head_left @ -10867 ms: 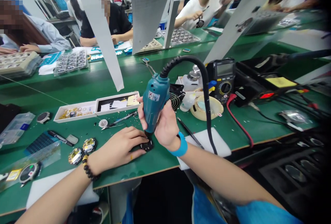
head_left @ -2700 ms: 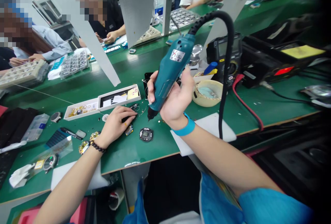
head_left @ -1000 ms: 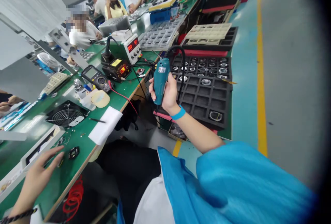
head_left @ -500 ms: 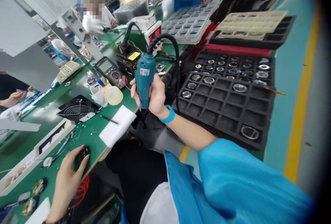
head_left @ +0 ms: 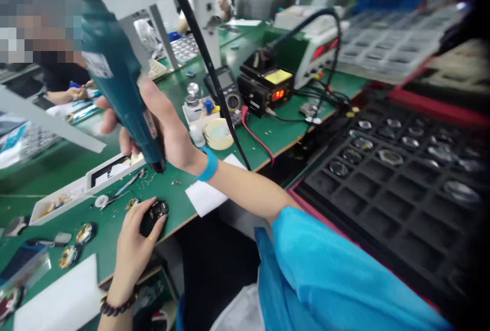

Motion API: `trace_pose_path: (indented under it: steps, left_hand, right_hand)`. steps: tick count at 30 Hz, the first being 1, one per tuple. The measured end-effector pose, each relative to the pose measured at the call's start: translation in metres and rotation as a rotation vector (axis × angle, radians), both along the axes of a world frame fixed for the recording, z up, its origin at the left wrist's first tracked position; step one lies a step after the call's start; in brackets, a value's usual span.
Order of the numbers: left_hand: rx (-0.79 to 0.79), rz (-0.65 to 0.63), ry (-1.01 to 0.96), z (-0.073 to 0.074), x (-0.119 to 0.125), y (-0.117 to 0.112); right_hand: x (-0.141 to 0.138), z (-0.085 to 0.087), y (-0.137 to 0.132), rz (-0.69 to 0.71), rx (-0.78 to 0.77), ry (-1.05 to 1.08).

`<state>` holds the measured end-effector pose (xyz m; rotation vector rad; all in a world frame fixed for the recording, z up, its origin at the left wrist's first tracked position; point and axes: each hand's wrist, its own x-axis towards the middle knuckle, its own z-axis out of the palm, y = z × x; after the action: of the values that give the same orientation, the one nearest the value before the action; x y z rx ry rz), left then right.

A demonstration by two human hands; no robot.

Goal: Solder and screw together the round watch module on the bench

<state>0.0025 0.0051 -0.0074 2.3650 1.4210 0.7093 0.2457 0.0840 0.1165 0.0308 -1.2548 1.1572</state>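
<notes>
My right hand (head_left: 156,127) is shut around the barrel of a teal electric screwdriver (head_left: 118,60), raised high, with its black tip pointing down above the bench. A thick black cable (head_left: 199,25) rises from the tool. My left hand (head_left: 133,242) grips a round black watch part (head_left: 155,217) at the bench's front edge. The part's face is hidden from this angle. The screwdriver's tip hangs up and to the left of that part, not touching it. Several round watch parts (head_left: 78,244) lie to the left of my left hand.
A white tray box (head_left: 88,188) and tweezers (head_left: 128,183) sit on the green bench (head_left: 174,198). Behind stand a multimeter (head_left: 225,88), soldering station (head_left: 266,86) and power supply (head_left: 317,50). A black compartment tray of watch lenses (head_left: 390,178) lies right. A co-worker (head_left: 61,76) sits beyond.
My view has swung back from the aisle trays to the bench. The screwdriver is now higher and nearer the camera, and my left hand has closed on the black part.
</notes>
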Motion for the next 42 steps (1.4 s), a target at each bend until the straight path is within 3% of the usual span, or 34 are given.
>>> trace_pose_path:
  steps: [4, 9, 15, 20, 24, 29, 34, 42]
  left_hand:
    - [0.017, 0.011, -0.019, -0.007, 0.002, -0.006]
    - [-0.005, 0.050, -0.054, -0.004, 0.010, -0.010]
    - [-0.004, 0.057, -0.060, -0.002, 0.014, -0.011]
    - [0.020, 0.032, -0.104, -0.003, 0.014, -0.011]
    - [0.011, 0.106, -0.196, 0.002, 0.005, -0.015]
    - [0.009, 0.254, -0.185, 0.010, -0.015, -0.006]
    - [-0.035, 0.241, -0.093, 0.006, -0.020, 0.007]
    - [0.032, 0.284, -0.091, 0.001, -0.017, -0.002]
  right_hand:
    - [-0.026, -0.031, 0.001, -0.083, -0.284, 0.030]
    - [-0.032, -0.053, 0.001, -0.151, -0.452, 0.116]
    - [-0.042, -0.040, 0.000, -0.254, -0.434, 0.095]
    - [-0.067, -0.026, 0.013, -0.179, -0.400, 0.035]
    - [-0.079, -0.035, 0.021, -0.139, -0.385, 0.020]
    - [-0.071, -0.053, 0.014, -0.160, -0.441, -0.005]
    - [-0.066, -0.053, 0.009, -0.205, -0.476, -0.017]
    - [-0.070, -0.053, 0.003, -0.227, -0.469, -0.063]
